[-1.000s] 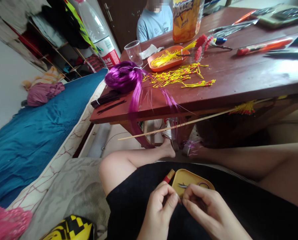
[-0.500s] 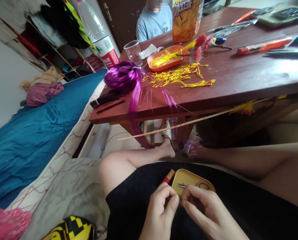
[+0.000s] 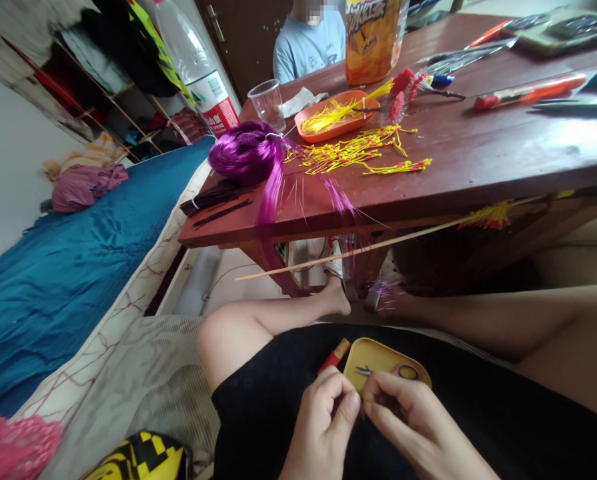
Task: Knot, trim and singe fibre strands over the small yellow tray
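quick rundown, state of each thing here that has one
left hand: fingers pinched, tips meeting the right's
right hand: fingers pinched, what it grips is hidden
yellow tray: on the lap, scissors inside
plastic cup: upright, looks empty
orange dish: holds yellow strands
purple fibre bundle: coiled, tail over table edge

Your left hand (image 3: 323, 427) and right hand (image 3: 418, 427) are bare: no gloves, rings or sleeves in view. Black garment (image 3: 478, 413) covers your lap below the wooden table (image 3: 478, 160). Both legs bare beyond its hem, visible foot unshod.
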A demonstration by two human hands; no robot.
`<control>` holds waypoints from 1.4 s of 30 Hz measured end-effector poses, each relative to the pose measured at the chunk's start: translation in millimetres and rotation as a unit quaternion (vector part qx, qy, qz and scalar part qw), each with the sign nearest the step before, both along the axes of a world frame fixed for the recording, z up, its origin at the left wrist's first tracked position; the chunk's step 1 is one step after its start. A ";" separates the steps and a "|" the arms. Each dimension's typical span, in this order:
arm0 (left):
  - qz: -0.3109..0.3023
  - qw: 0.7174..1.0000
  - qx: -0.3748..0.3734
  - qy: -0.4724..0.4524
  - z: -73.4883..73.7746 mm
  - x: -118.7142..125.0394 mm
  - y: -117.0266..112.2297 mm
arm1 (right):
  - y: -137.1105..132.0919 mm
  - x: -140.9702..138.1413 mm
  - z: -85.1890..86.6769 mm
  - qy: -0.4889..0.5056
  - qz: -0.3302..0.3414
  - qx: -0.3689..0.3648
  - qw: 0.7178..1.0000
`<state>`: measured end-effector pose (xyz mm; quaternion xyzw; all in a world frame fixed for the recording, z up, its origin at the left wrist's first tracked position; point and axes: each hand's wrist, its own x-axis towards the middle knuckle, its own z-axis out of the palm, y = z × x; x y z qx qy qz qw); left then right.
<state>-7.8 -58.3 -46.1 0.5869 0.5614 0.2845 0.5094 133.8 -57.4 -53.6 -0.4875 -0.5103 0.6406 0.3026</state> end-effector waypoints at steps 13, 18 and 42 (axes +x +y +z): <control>-0.042 0.999 -0.001 0.002 1.2 -1.0 1.2 | 7.8 -1.3 1.8 0.106 -0.031 -0.097 0.989; -0.038 0.999 0.009 0.004 2.2 0.2 0.4 | 4.7 -0.3 0.1 0.096 -0.016 -0.088 0.991; -0.026 0.996 0.048 0.065 3.6 3.3 -1.0 | 0.2 -5.0 0.2 0.023 -0.018 -0.030 0.999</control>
